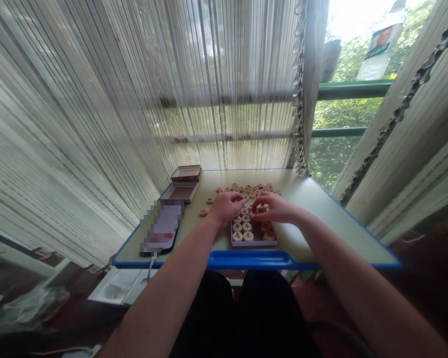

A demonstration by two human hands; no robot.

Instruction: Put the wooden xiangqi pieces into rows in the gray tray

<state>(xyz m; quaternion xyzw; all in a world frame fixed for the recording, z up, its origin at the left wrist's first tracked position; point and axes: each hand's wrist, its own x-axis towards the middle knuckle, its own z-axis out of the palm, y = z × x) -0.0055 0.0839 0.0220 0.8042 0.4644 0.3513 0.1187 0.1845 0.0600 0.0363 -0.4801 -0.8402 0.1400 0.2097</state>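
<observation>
A shallow open box (254,243) sits near the table's front edge, with round wooden xiangqi pieces laid in it. Black-marked pieces (248,236) line its left side, and red-marked ones (269,235) lie along its right. Over the far left part of the box, my left hand (227,205) has its fingers curled together; whatever is at the fingertips is too small to make out. My right hand (272,207) is bent over the box's right side, thumb and fingers closed around a xiangqi piece (262,209). More loose pieces (252,190) are scattered just beyond both hands.
Two brown box parts, a lid (186,172) and a tray (181,192), rest at the back left. A phone (162,227) with a cable lies on the left. Two stray pieces (203,213) sit between phone and box. Curtains (231,74) hang behind the table (321,223).
</observation>
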